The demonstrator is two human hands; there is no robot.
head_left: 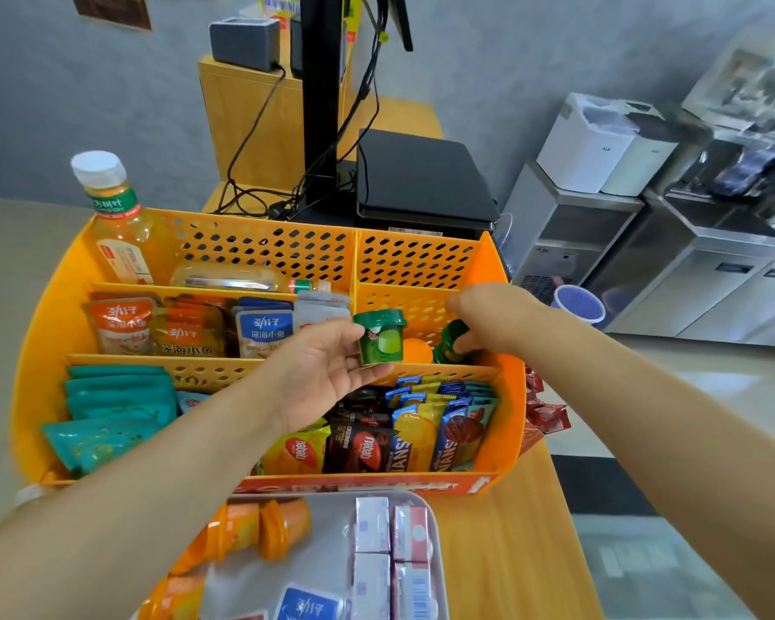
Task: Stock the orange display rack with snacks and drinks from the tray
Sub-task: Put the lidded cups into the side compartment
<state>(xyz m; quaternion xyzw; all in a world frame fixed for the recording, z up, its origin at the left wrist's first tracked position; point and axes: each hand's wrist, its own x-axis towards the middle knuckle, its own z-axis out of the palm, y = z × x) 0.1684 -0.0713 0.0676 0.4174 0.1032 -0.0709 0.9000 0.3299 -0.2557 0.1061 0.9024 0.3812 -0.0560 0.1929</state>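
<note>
At the far left of the orange display rack [41, 360] a tea bottle [115, 221] stands upright in the back compartment. The left hand [318, 373] holds a green jelly cup [379, 336] pinched in its fingers above the middle row. Just right, the right hand [488, 317] grips another green cup [450, 346] inside the right compartment, beside an orange cup [416, 351]. The tray [332, 561] sits on the desk [511, 552] below.

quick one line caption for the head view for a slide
Both hands place small green jelly cups, left hand holding one, right hand setting another, into the orange perforated plastic rack.
</note>
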